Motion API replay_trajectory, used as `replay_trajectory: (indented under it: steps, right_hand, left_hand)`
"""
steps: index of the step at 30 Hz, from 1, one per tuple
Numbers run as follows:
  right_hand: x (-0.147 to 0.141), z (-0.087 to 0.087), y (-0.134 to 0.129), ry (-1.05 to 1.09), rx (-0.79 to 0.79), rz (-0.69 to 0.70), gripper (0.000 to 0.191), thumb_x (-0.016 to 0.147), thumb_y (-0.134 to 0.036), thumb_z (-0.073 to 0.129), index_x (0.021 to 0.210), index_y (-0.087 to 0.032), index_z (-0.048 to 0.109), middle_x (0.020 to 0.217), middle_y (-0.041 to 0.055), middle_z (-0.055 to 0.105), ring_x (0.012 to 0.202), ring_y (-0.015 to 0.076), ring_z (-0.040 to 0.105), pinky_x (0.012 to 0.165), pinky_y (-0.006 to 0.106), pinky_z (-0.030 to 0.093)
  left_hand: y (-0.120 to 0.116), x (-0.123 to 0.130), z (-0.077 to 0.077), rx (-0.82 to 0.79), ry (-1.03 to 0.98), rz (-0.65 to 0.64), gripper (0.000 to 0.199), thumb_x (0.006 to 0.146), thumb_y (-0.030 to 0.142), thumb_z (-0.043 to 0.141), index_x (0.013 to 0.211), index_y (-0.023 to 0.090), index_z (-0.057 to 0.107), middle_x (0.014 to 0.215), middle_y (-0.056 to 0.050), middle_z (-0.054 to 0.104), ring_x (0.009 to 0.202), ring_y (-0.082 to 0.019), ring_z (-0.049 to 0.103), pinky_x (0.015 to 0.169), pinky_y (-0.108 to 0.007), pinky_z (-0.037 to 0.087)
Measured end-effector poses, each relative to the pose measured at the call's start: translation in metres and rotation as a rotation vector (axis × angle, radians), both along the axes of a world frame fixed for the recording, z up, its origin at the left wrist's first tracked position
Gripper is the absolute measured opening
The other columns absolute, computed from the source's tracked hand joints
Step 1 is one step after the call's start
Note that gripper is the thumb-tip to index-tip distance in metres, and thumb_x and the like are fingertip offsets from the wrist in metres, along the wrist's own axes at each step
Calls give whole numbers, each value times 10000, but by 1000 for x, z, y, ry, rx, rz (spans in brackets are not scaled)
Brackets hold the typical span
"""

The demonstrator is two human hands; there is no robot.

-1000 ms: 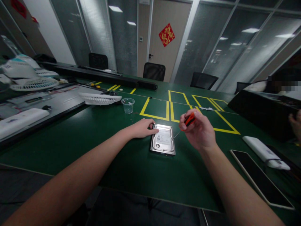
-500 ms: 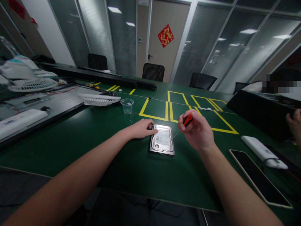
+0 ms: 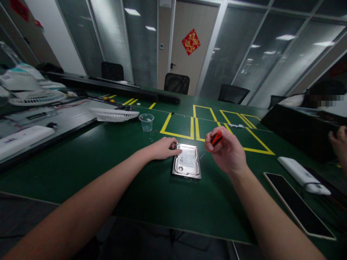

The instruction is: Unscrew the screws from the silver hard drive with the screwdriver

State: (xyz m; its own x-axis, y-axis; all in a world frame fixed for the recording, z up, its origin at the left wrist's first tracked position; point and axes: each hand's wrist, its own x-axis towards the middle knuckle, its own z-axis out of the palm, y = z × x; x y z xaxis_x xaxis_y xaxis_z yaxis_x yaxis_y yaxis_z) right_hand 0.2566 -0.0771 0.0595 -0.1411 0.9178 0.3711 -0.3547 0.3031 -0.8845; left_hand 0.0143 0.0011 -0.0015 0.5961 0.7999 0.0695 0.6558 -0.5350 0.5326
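Note:
A silver hard drive (image 3: 187,161) lies flat on the green table (image 3: 151,195), label side up. My left hand (image 3: 165,148) grips its upper left corner, with the thumb on the top face and the fingers curled at the far edge. To the right of the drive, my right hand (image 3: 226,148) is closed round the red and black handle of a screwdriver (image 3: 216,139). The screwdriver slants down to the left, and its tip meets the drive's right edge near the middle.
Beyond my left hand stands a clear plastic cup (image 3: 146,122), with tiny bits near it. White fan parts (image 3: 115,114) and a large panel (image 3: 62,115) lie left. A phone-like black slab (image 3: 298,204), a white device (image 3: 303,175) and a person's hand (image 3: 338,142) are right.
Both hands, the drive and the screwdriver hold nearly the same places. At the far right the other person's head and hand have shifted slightly.

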Motion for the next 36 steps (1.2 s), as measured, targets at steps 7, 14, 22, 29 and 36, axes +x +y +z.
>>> replay_trajectory:
  steps: [7,14,22,29,36]
  right_hand:
    - [-1,0,0,11,3,17,177,926,-363,562,837,-220,617,745,23,637,589,124,516,569,285,374]
    - [-2,-1,0,24,8,29,181,926,-349,566,833,-207,630,738,31,637,587,124,520,570,280,367]
    - [-1,-2,0,0,19,39,177,934,-343,553,848,-214,637,748,34,637,600,130,517,582,292,363]
    - [0,-2,0,8,22,40,180,931,-336,551,844,-206,640,752,34,638,595,127,521,580,289,357]
    - [-1,-2,1,4,19,35,181,925,-335,549,842,-203,641,737,34,635,590,128,516,580,286,358]
  left_hand:
    - [0,0,1,-8,-1,1,612,887,707,536,1220,199,608,1015,-71,678,925,-233,599,752,-319,416]
    - [0,1,0,23,2,-2,563,896,663,554,1195,190,611,996,-65,679,908,-225,596,749,-316,412]
    - [0,0,0,9,2,-4,581,894,687,548,1205,201,611,1014,-66,680,929,-234,596,744,-321,419]
    - [-2,0,3,-7,17,13,612,889,705,533,1224,199,608,1050,-78,682,959,-246,595,763,-332,424]
    - [-2,0,3,-7,28,12,624,891,699,527,1254,197,600,1063,-78,688,973,-247,597,770,-331,421]
